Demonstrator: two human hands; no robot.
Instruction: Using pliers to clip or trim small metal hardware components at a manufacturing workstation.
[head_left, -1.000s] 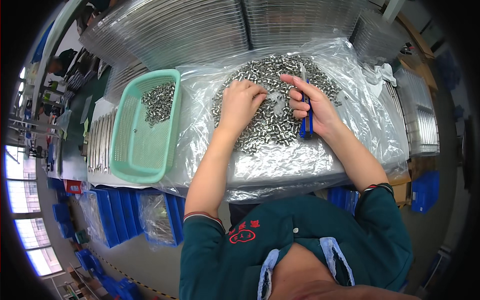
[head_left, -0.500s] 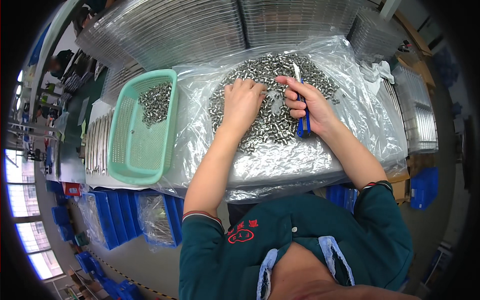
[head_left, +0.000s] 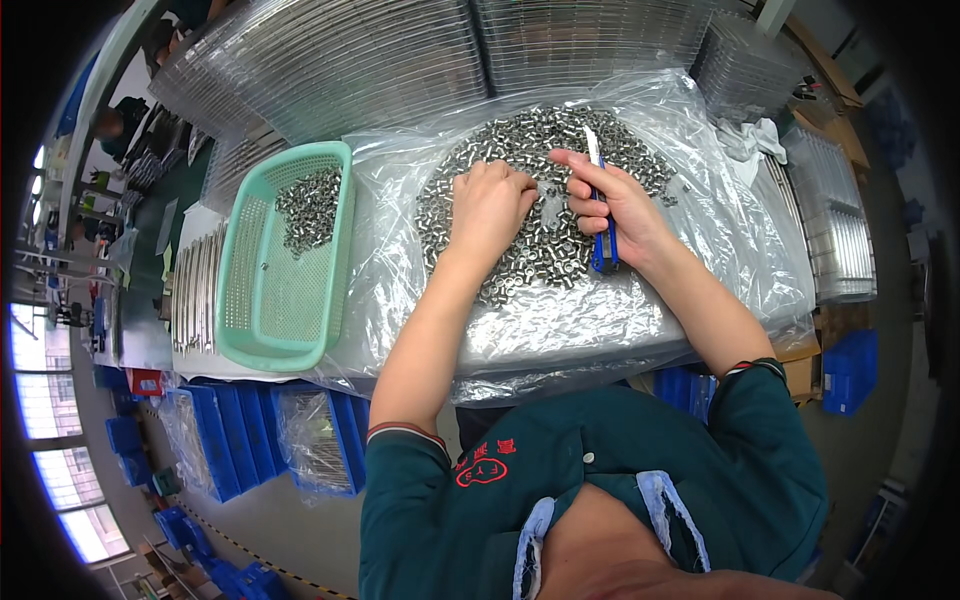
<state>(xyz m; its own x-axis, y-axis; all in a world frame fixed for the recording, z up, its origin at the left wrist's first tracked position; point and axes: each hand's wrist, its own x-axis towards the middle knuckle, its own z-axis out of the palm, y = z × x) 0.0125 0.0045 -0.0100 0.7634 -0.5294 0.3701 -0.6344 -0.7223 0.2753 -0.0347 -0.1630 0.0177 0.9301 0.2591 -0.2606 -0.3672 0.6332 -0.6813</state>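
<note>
A wide heap of small shiny metal fittings (head_left: 540, 262) lies on clear plastic sheeting. Over the left part of the heap is my left hand (head_left: 490, 208), its fingers bent down and drawn together. Whatever the fingertips pinch, if anything, is hidden or too small to name. My right hand (head_left: 618, 208) is wrapped round a blue utility knife (head_left: 604, 245), held above the heap's right side. The blade points away from me, and the right index finger reaches left toward the other hand. To the left, a pale green plastic basket (head_left: 222, 270) has more of the small fittings (head_left: 312, 208) at its far end.
Tall stacks of clear plastic trays (head_left: 370, 70) wall off the far side. Metal rods (head_left: 198, 290) lie left of the basket. At the right are a white cloth (head_left: 752, 142) and more clear trays (head_left: 835, 225). Blue bins (head_left: 232, 440) stand below the table's near edge.
My left hand has shifted very slightly, its fingers drawn a little closer together. My right hand keeps the knife in nearly the same place.
</note>
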